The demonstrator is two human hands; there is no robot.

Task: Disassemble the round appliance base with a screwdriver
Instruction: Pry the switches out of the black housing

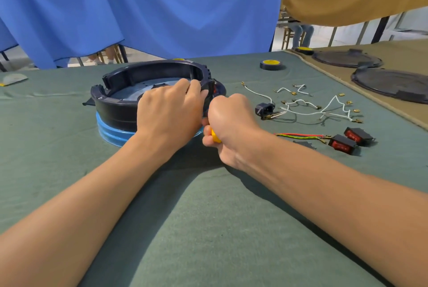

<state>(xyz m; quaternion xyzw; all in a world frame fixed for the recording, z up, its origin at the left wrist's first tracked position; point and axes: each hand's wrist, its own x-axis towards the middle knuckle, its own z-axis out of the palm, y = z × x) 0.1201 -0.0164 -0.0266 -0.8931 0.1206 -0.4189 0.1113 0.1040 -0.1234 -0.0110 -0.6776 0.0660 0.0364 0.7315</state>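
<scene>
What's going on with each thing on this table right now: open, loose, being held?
Round black plastic appliance base: top open, sitting on a blue ring.
Left hand: gripping the base's rim.
Right hand: fist round the yellow-handled screwdriver.
Screwdriver: tip hidden beside the base.
Two red rocker switches: detached, lying on the green cloth.
Black socket with white wires: loose on the cloth.
Black tape roll: lying flat, untouched.

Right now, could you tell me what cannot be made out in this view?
Head view:
Screwdriver: only some yellow handle shows; the right hand hides shaft and tip.
Spot being worked on the round base: hidden behind the right hand and left hand.
Markings on the red switches: too small.
Black disc: cut off by the right edge.
</scene>
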